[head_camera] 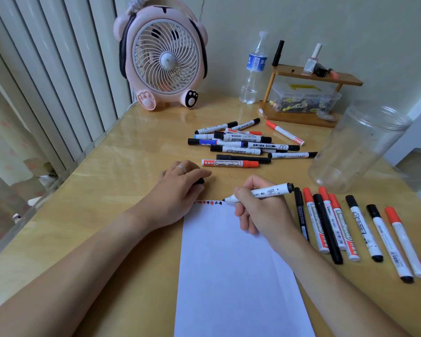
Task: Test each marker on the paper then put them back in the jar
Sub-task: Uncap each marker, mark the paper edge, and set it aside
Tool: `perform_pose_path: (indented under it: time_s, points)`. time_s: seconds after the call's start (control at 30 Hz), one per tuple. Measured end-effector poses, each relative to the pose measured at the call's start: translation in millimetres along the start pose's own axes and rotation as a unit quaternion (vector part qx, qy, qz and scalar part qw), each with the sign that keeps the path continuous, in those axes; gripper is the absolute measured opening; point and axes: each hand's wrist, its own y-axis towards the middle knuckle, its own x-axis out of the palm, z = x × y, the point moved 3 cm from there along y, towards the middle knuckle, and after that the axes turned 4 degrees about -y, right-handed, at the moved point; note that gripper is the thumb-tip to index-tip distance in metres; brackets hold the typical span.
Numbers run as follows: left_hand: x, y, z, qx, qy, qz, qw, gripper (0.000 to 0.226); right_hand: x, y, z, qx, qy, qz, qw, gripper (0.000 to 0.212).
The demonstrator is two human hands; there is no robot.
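A white sheet of paper (229,268) lies on the wooden desk, with a row of small red and black marks along its top edge. My right hand (258,212) grips an uncapped white marker (265,192), its black tip touching the paper's top edge. My left hand (180,188) rests by the paper's top left corner and holds a black cap (199,181). A pile of capped markers (243,143) lies further back. A row of several markers (350,229) lies right of the paper. The clear plastic jar (357,147) stands at the right with nothing visible inside.
A pink animal-shaped fan (164,57) stands at the back left, a water bottle (253,69) beside it. A small wooden shelf (309,93) with a clear box and small bottles stands at the back right. The desk's left edge meets a white radiator.
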Motion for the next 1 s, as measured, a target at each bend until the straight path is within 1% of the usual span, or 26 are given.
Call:
perform_pose_path:
  time_s: [0.03,0.07,0.13,0.3,0.4,0.53,0.67,0.73,0.83,0.87,0.93,1.0]
  points:
    - [0.2,1.1,-1.9,0.005,0.011,0.013,1.0,0.037,-0.7,-0.4,-0.5,-0.004,0.002,-0.002,1.0,0.023]
    - [0.0,1.9,-2.7,0.013,0.019,0.024,0.999,0.036,-1.2,-0.6,-0.7,-0.009,0.009,-0.004,1.0,0.021]
    - [-1.8,2.6,-1.6,0.038,0.02,0.041,0.998,0.04,-2.8,-0.6,-2.1,-0.025,0.028,-0.005,0.999,0.016]
    - [-9.6,0.5,11.3,0.089,-0.053,0.076,0.992,0.052,-6.7,-0.9,-7.6,-0.08,0.054,-0.029,0.995,0.005]
    - [-9.1,-1.0,17.3,0.116,-0.066,0.078,0.988,0.053,-5.9,-1.7,-8.2,-0.087,0.055,-0.034,0.994,0.005]
    - [-8.5,-3.6,23.9,0.126,-0.076,0.077,0.986,0.054,-4.8,-1.4,-7.8,-0.093,0.055,-0.043,0.993,0.005]
    - [-6.4,-6.9,33.5,0.156,-0.082,0.065,0.982,0.054,-1.7,-0.4,-6.1,-0.098,0.025,-0.079,0.992,0.006]
    - [-6.2,-7.5,34.9,0.164,-0.088,0.064,0.981,0.053,-1.6,0.5,-5.3,-0.098,0.033,-0.08,0.991,0.011]
    - [-7.8,-7.6,34.4,0.16,-0.099,0.073,0.979,0.05,-5.5,1.5,-2.4,-0.08,0.096,-0.087,0.988,0.046]
    - [-8.5,-7.4,33.9,0.16,-0.101,0.079,0.979,0.047,-6.7,2.7,-1.2,-0.074,0.113,-0.093,0.986,0.052]
    - [-9.0,-6.6,33.1,0.156,-0.096,0.084,0.98,0.037,-8.9,4.3,-0.4,-0.072,0.13,-0.092,0.985,0.055]
    - [-8.2,-5.0,30.8,0.151,-0.073,0.072,0.983,0.024,-10.7,6.0,-0.7,-0.083,0.139,-0.082,0.983,0.049]
